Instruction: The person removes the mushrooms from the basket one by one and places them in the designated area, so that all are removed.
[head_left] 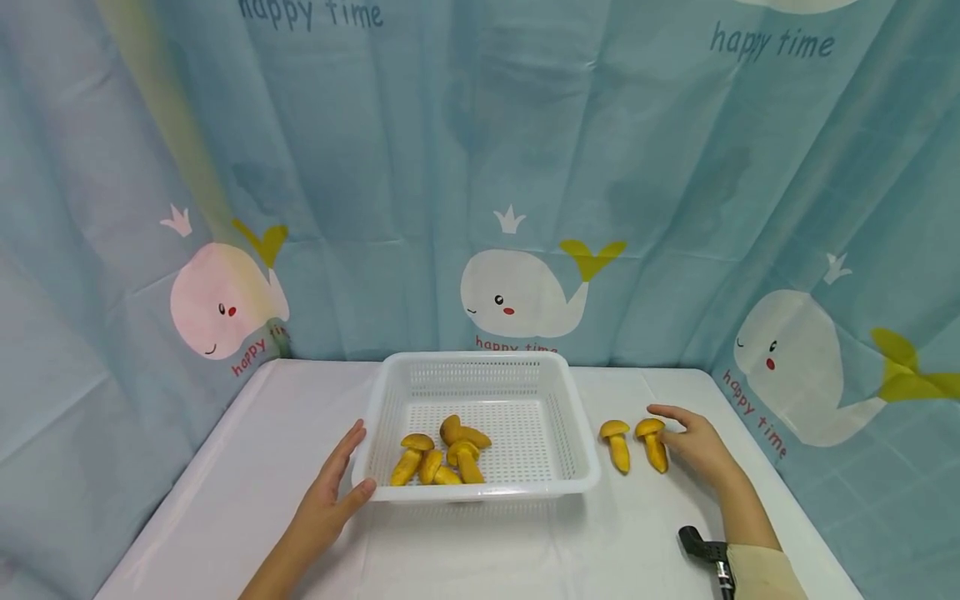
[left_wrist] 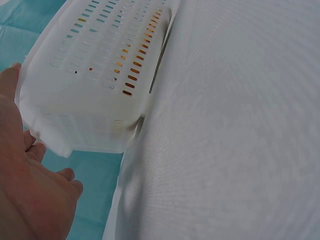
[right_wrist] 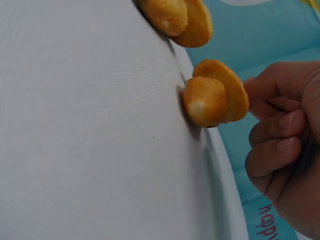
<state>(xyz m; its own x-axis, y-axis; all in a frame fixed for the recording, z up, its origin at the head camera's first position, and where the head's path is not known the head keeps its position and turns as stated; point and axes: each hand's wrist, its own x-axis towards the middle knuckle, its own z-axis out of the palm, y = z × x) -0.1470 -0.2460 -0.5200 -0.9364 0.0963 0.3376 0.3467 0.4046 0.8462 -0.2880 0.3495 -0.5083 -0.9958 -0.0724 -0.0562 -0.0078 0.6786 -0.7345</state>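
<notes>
A white perforated plastic basket (head_left: 480, 492) stands on the table with several yellow-brown mushrooms (head_left: 409, 461) lying in its left part. My left hand (head_left: 327, 493) is at the basket's left side, thumb by the front left corner and fingers spread along the rim. Right of the basket, two more mushrooms lie side by side, caps toward the back. Over the outer mushroom (head_left: 656, 450) reaches my right hand (head_left: 697, 446), index finger beyond the cap and thumb near the stem. In the right wrist view, its other fingers are curled beside the cap (right_wrist: 232, 95); the thumb's contact is hidden.
The inner mushroom (head_left: 618, 450) lies between the basket and my right hand. A black camera mount (head_left: 701, 546) sits at my right wrist. Blue curtains (head_left: 420, 167) with whale prints enclose the white table (head_left: 247, 467) at the back and sides.
</notes>
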